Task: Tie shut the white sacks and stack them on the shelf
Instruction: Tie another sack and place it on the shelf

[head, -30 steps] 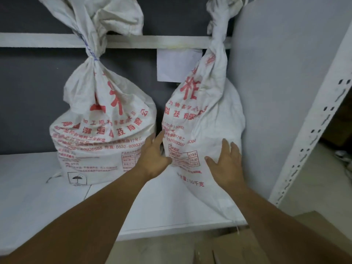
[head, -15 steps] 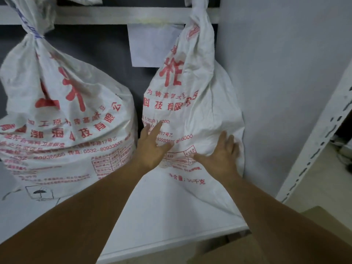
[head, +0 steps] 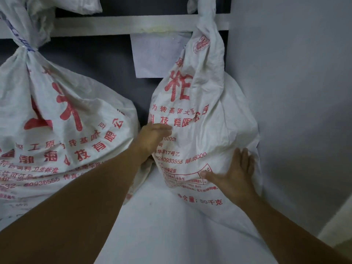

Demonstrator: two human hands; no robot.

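Two white woven sacks with red print stand upright on the white shelf (head: 167,225). The right sack (head: 205,115) has a twisted, tied neck and leans into the corner against the side panel. My left hand (head: 152,138) lies flat against its left flank, in the gap between the sacks. My right hand (head: 234,176) presses flat on its lower right front, fingers spread and pointing up. The left sack (head: 62,119) is tied at the neck with a cord and stands free of both hands.
A grey side panel (head: 297,92) closes the shelf on the right. A white crossbar (head: 118,25) runs behind the sack necks, with a white paper (head: 154,56) hanging below it on the dark back wall. A white upright post (head: 341,221) shows at lower right.
The view has come closer to the shelf. The right sack has been pushed back and right into the corner. My left hand has slid up its left side; my right hand has shifted toward its right edge.
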